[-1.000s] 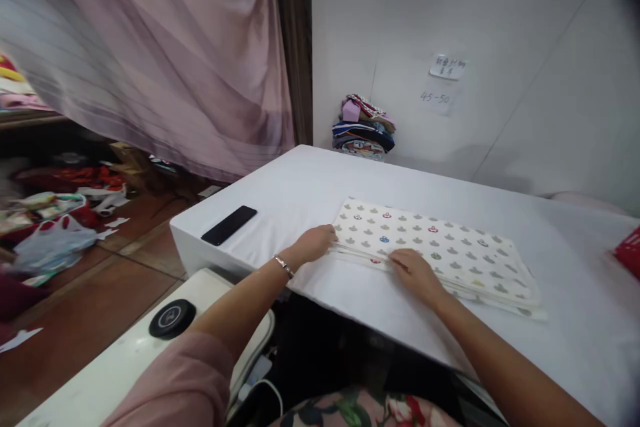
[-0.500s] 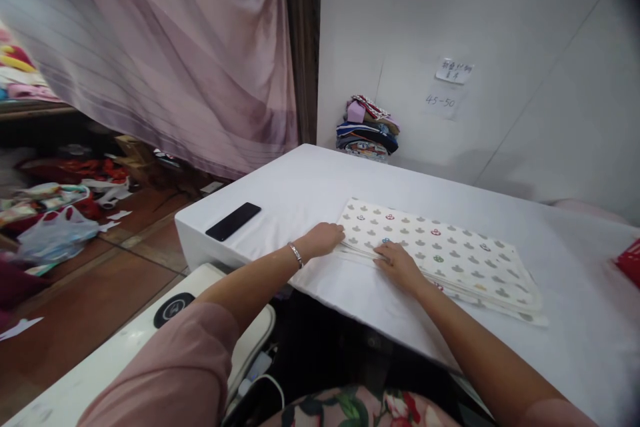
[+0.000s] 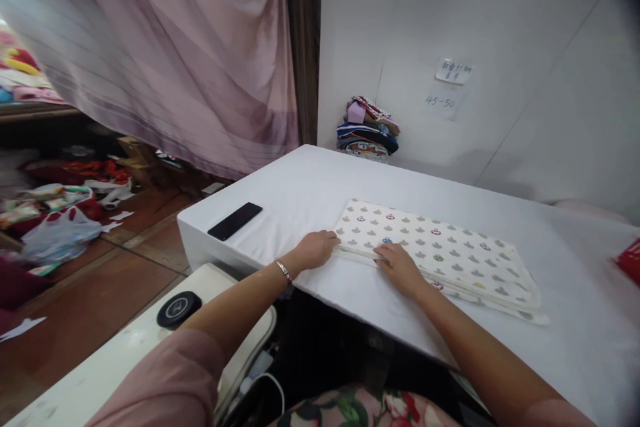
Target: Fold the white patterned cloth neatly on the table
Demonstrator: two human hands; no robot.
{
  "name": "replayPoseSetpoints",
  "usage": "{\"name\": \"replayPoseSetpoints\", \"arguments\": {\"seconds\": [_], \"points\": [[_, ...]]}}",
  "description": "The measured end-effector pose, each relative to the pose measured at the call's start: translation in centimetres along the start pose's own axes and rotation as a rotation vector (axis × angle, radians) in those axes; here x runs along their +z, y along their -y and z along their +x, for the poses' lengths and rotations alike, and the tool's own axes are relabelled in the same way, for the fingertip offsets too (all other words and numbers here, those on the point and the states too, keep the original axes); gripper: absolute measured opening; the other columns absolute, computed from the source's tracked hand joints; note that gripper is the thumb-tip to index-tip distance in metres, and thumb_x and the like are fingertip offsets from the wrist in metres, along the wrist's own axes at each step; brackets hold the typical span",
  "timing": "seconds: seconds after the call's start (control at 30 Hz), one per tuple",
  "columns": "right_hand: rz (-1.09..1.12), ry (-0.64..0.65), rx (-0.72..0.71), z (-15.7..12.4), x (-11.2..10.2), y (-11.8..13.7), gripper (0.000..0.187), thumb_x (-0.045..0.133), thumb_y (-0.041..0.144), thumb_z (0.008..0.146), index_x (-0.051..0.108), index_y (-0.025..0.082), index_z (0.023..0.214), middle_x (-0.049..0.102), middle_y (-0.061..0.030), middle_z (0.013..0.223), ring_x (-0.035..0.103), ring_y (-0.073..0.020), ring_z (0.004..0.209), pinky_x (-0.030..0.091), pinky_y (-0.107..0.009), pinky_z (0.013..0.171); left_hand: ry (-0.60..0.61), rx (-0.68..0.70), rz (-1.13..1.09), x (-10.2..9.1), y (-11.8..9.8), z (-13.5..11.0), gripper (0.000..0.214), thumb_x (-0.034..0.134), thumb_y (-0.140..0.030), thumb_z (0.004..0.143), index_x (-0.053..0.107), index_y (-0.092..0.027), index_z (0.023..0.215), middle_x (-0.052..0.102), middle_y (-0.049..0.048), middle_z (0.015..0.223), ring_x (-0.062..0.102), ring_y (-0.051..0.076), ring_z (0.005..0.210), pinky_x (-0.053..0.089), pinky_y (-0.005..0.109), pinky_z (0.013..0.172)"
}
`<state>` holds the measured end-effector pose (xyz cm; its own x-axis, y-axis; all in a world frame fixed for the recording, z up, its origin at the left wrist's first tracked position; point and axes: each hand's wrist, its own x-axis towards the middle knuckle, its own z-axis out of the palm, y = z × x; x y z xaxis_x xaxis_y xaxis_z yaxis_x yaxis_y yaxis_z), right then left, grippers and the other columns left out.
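The folded cloth [image 3: 450, 243], cream with grey, red, blue and green motifs, lies flat on the white table [image 3: 310, 193], its long near side running slantwise close to the table's front edge. Your left hand [image 3: 317, 249] is at its near left corner, fingers close together with the tips at the fabric; the thumb is hidden, so I cannot tell whether you pinch the corner or only press it. Your right hand [image 3: 400, 270] is a little farther along the same side, finger and thumb narrow and apparently holding the layered edge between them. As I judge it, that edge is what you are attending to, so work it by feel: let the right fingertips gather every layer, not just the top one, and line them up before you press. Use the left hand as a light anchor, since a hard pull there would likely skew the corner. Farther right, a lower layer juts past the top one at the near right corner, so check that end too. Smooth with flat fingers, as thin fabric probably creases easily. The phone [image 3: 235, 221] lies well apart to your left.
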<state>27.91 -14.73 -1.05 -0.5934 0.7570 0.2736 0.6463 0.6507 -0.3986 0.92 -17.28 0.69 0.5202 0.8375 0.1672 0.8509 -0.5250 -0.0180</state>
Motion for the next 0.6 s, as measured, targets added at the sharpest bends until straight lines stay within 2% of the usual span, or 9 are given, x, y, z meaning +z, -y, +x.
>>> {"name": "replayPoseSetpoints", "arguments": {"seconds": [0.2,0.37,0.6], "points": [[-0.042,-0.011,-0.022,-0.1,0.0,0.2,0.024,0.047,0.02,0.086,0.062,0.022,0.104,0.06,-0.0054,0.102,0.05,-0.0205,0.094,0.041,-0.034,0.084,0.008,-0.021,0.039,0.1,0.2,0.6,0.026,0.036,-0.018,0.089,0.06,-0.018,0.097,0.063,0.0059,0.092,0.059,0.018,0.082,0.044,0.03,0.069],[-0.071,-0.007,-0.034,-0.1,0.0,0.3,0.023,0.045,0.02,0.087,0.061,0.022,0.104,0.059,-0.0058,0.1,0.05,-0.0205,0.093,0.041,-0.034,0.083,-0.003,0.007,0.069,0.4,0.4,0.6,0.024,0.037,-0.019,0.09,0.058,-0.018,0.101,0.064,0.0059,0.094,0.06,0.018,0.081,0.043,0.03,0.069],[-0.112,0.01,-0.074,-0.1,-0.3,0.6,0.025,0.043,0.021,0.088,0.06,0.021,0.105,0.059,-0.0074,0.101,0.052,-0.0209,0.093,0.042,-0.035,0.083,-0.006,0.027,0.136,-0.4,-0.1,1.1,0.021,0.039,-0.01,0.086,0.057,-0.015,0.095,0.062,0.0081,0.083,0.058,0.019,0.076,0.041,0.032,0.068]]}}
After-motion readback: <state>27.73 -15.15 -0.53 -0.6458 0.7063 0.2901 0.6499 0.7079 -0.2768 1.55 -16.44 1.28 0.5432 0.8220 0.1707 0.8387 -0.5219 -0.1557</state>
